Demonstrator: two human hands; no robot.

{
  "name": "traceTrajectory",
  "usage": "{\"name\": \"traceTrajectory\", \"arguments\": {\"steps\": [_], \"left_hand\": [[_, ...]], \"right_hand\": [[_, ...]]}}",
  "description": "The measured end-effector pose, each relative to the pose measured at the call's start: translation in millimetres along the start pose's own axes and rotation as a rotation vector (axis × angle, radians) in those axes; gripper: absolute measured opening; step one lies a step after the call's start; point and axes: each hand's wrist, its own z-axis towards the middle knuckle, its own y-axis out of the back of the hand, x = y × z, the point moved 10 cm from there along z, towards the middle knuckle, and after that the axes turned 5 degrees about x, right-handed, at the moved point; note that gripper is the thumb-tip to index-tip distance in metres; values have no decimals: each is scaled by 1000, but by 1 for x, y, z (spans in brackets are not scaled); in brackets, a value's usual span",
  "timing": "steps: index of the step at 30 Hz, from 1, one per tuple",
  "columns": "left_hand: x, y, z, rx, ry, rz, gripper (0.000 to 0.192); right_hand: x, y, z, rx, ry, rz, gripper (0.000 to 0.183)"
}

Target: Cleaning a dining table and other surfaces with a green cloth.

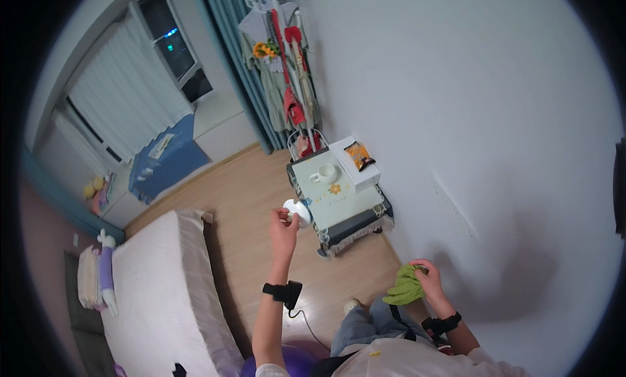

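Note:
My left hand [285,225] pinches a white round lid [300,213] with a small notch at its edge, held out at the near-left side of the small table. In my right hand [426,275] hangs a crumpled green cloth [406,286], at the lower right near the wall. A white mug [326,173] stands on the pale, flower-printed mat of the small table [327,206], its handle towards the left and its top uncovered. Both my wrists wear black straps.
A white box [364,179] with an orange snack packet [359,156] on it stands at the table's wall side. Behind is a coat rack [293,59] with clothes. A bed [151,289] lies at the left, a purple ball [293,361] below. A cable runs from my left wrist strap.

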Motion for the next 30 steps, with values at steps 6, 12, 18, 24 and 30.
{"name": "traceTrajectory", "arguments": {"steps": [6,12,18,24,30], "left_hand": [[69,-102,182,4,-61,399,37],[183,-215,294,213,163,535,33],[277,-278,356,258,196,614,32],[330,-304,389,344,215,617,32],[340,-326,373,452,166,589,34]], "right_hand": [[6,-41,153,92,57,-218,27],[28,-65,293,86,86,-261,28],[40,-87,360,121,-86,-377,26],[8,-98,383,80,-198,-376,25],[-3,-104,388,26,-263,-318,25]]}}
